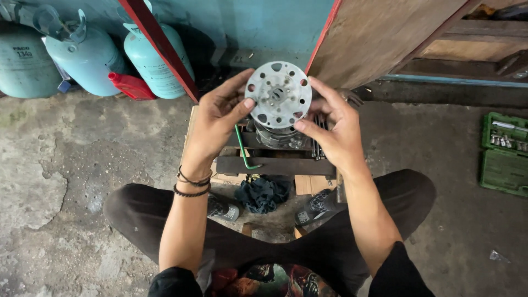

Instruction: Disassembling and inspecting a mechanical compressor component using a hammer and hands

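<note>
Round metal disc [278, 94] with holes, held flat-on toward the head camera, just above a cylindrical metal unit [275, 135] on a low wooden stand [275, 165]; presumably so for a clear view of its face. Left hand [217, 118] curled on the left rim, thumb on the face. Right hand [333, 126] pinching the right rim, fingers half closed. Forearms converging from near. Green socket case [504, 154] far right; gas cylinders [82, 52] far left.

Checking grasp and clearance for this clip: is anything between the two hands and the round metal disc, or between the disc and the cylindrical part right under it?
Nothing visible. The left hand and right hand both grip the perforated metal disc directly at its rim with bare fingers. The disc sits just above the cylindrical metal part, and no object shows between them, though the disc hides the part's top face.
</note>
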